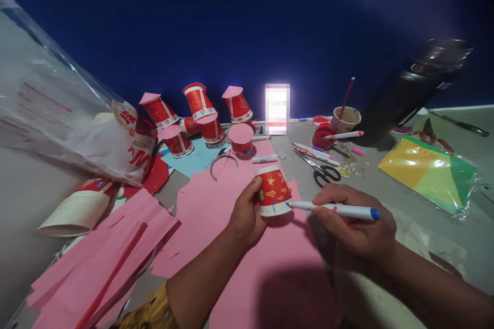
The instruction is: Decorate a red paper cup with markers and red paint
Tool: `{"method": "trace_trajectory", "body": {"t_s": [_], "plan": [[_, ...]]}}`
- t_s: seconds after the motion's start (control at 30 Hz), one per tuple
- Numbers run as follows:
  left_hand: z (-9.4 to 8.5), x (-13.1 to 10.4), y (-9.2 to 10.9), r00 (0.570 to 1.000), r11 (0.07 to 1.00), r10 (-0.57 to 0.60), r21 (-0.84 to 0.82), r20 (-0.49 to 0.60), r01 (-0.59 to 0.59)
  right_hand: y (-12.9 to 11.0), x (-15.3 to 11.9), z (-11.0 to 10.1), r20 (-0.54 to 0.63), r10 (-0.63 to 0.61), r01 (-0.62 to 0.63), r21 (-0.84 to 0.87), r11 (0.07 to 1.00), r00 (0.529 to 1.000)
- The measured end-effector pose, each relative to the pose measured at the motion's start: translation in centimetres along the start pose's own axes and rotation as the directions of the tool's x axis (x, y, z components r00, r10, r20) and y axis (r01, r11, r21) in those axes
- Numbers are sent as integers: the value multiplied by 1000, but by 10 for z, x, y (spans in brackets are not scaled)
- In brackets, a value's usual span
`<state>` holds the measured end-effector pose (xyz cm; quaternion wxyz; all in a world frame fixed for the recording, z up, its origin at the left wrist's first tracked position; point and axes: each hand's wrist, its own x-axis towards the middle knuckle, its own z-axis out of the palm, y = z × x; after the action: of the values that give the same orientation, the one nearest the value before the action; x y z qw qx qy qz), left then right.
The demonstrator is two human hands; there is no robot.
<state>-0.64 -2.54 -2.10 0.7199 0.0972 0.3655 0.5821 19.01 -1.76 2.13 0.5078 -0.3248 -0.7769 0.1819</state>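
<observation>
My left hand (249, 213) is closed around a red paper cup (271, 191), upside down with its white rim low. The cup carries a yellow star, yellow swirls and some blue lines near the rim. In my right hand (355, 221) is a white marker (335, 209) with a blue end, its tip at the cup's lower right side. Pink paper (216, 211) lies beneath both hands. Just behind the cup are a capped pen (264, 159) and a grey ring (224, 167).
Several decorated red cups (198, 103) with pink paper tops stand at the back. To the right lie scissors (324, 172), markers (314, 151), a dark flask (412, 92) and a coloured paper packet (428, 172). A plastic bag (77, 97) and stacked white cups (79, 208) occupy the left.
</observation>
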Motion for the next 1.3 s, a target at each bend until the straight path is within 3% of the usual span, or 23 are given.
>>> {"method": "trace_trajectory", "body": {"t_s": [0.3,0.5,0.97,1.3], "plan": [[-1,-1,0,1000,1000,10,0,3,-10,-3,2,0,-26,-13,13,9,1000,1000],[-2,0,-1,1000,1000,14,-12,4,-14,-2,4,-1,42,-15,14,24,1000,999],[-1,-1,-2,1000,1000,6,6,4,-6,-3,0,0,-33,24,-23,13,1000,999],[1,-2,-6,998,995,58,79,15,-59,-3,3,-1,79,-82,74,96,993,993]]}}
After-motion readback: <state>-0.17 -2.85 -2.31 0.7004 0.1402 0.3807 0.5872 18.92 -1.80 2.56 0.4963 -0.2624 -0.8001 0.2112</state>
